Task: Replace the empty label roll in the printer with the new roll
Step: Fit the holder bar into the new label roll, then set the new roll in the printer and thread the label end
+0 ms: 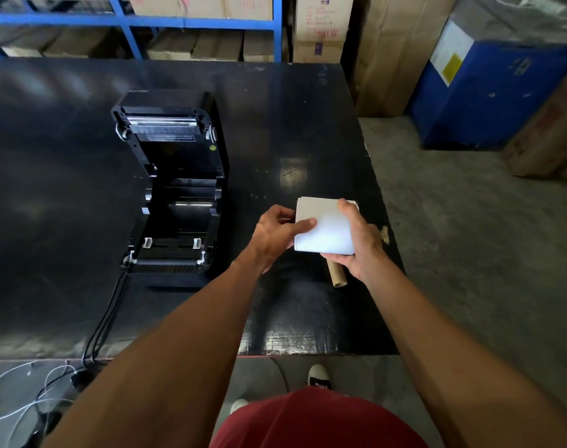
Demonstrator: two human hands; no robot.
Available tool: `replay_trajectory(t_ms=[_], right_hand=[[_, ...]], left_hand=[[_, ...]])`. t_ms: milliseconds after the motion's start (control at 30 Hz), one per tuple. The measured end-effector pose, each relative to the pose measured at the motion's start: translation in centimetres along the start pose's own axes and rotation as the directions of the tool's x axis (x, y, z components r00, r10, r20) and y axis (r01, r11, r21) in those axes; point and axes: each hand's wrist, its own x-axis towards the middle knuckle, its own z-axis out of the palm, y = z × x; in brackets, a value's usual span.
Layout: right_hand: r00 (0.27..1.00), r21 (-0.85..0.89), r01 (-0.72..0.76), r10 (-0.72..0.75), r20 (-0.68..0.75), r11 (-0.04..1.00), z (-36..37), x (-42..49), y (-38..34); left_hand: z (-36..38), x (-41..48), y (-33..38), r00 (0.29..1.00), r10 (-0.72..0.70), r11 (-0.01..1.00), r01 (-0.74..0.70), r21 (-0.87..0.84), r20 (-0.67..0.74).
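Two hands (pixel 277 232) (pixel 356 244) clamped on round white paper roll (pixel 324 231), middle right; could unroll if grip slips off loose end.

This is a warehouse or stockroom: blue steel shelving (pixel 127 24) loaded with cardboard boxes (pixel 198 6), more cartons (pixel 322 27) stacked on a bare concrete floor (pixel 453 221), and a scuffed black table (pixel 292 140) carrying a label printer (pixel 172 189).
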Motion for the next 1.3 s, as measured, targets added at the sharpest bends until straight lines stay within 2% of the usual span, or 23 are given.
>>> replay_trajectory(t_ms=[100, 233, 500, 600, 733, 1033, 1167, 1300], right_hand=[[1.0, -0.039, 0.011, -0.011, 0.02, 0.999, 1.3, -0.9, -0.8], [0.997, -0.074, 0.064, -0.061, 0.036, 0.995, 2.8, -1.6, -1.1], [0.976, -0.069, 0.176, -0.165, 0.14, 0.982, 9.5, -5.4, -0.2], [0.953, -0.033, 0.181, -0.167, 0.255, 0.983, 11.8, -7.2, 0.0], [0.88, 0.036, 0.164, -0.162, 0.447, 0.986, 14.1, -9.1, 0.2], [0.889, -0.108, 0.289, -0.225, 0.4, 0.951, 18.0, -11.9, 1.6], [0.848, -0.136, 0.303, -0.201, 0.491, 0.943, 18.8, -11.7, 1.1], [0.826, -0.271, 0.437, -0.263, 0.498, 0.858, 20.2, -10.3, 0.2]], left_hand=[[-1.3, -0.3, 0.5, 0.999, 0.03, 1.0, -0.03, 0.0, -0.03], [-2.9, -0.3, 1.3, 1.0, -0.017, 0.997, 0.017, -0.081, 0.004], [-8.3, -2.7, 2.6, 0.963, 0.026, 0.989, -0.063, -0.132, -0.267], [-11.1, -3.5, 2.9, 0.957, 0.048, 0.974, -0.109, -0.2, -0.288], [-15.4, -4.4, 2.9, 0.948, 0.044, 0.959, -0.128, -0.252, -0.315], [-21.4, -4.9, 2.4, 0.941, 0.052, 0.961, -0.138, -0.238, -0.334], [-22.5, -4.3, 2.4, 0.929, 0.028, 0.957, -0.132, -0.26, -0.368], [-23.4, -3.5, 2.9, 0.91, 0.031, 0.959, -0.144, -0.246, -0.414]])
